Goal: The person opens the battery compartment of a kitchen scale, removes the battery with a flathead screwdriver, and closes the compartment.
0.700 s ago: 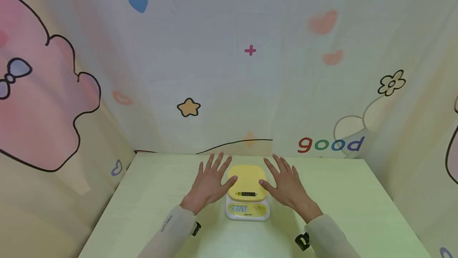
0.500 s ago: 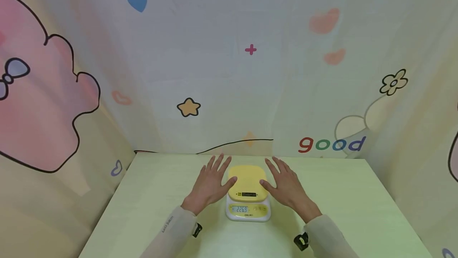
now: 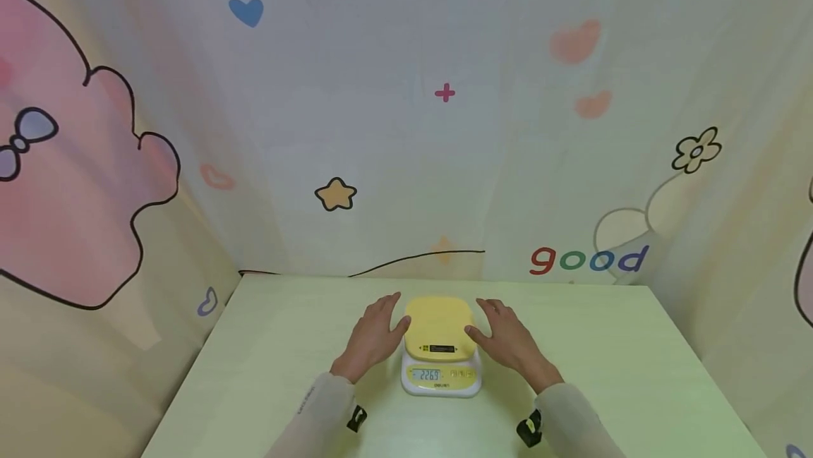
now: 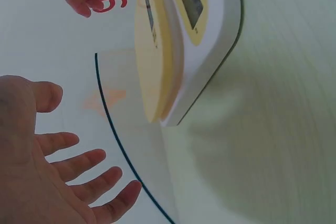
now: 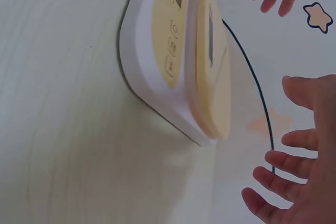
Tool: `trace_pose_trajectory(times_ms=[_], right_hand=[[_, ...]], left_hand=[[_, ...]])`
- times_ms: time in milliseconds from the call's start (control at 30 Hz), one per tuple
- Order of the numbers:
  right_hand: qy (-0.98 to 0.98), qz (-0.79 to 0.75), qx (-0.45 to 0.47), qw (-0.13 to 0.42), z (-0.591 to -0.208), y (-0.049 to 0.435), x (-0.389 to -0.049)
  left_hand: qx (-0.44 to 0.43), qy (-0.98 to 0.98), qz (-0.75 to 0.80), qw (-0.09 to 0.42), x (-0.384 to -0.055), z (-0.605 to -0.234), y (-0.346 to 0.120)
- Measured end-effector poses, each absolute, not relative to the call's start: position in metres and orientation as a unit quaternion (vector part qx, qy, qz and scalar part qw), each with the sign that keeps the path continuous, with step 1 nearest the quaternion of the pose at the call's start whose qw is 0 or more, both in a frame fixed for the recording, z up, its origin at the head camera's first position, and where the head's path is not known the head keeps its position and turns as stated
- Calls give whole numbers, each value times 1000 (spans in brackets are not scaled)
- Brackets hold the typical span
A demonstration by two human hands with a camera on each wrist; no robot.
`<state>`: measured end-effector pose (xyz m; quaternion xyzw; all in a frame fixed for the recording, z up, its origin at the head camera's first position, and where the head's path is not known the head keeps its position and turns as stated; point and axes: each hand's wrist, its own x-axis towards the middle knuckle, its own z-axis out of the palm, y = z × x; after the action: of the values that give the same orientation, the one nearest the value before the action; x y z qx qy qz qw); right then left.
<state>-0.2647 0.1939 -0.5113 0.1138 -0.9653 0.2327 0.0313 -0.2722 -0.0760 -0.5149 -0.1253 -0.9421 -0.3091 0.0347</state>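
Scale (image 3: 441,346): flat on the worktop (image 3: 305,334), between the two hands, near the far edge in the head view; display panel toward the person.
Left hand (image 3: 371,338): at the scale's left side; fingers wide, slightly bent, holding nothing.
Right hand (image 3: 510,339): at the scale's right side; fingers likewise wide and slightly bent, holding nothing.
Contact: none visible; both wrist views show a gap between hand and scale.
Platform (image 3: 438,322): yellow, above the white base (image 4: 223,9).
Display (image 3: 426,375): lit; digits seem to read 226.9, sign unclear.
Bracketing stance: judged to be the step in hand; keep both hands level and matched about the scale.
Thumb clearance: keep thumbs off the platform, since light pressure would probably alter the reading.
Handling point: where contact is required, press the base evenly from both sides, avoiding the buttons (image 5: 172,46).
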Motion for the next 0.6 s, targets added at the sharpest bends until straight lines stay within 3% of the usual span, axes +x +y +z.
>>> trace_pose_trajectory(times_ms=[267, 600], right_hand=[[-949, 300, 93, 21, -540, 193, -274], [-946, 320, 54, 17, -548, 187, -275]], left_hand=[[-109, -932, -345, 15, -281, -537, -72], [-94, -930, -354, 7, -288, -552, -68]])
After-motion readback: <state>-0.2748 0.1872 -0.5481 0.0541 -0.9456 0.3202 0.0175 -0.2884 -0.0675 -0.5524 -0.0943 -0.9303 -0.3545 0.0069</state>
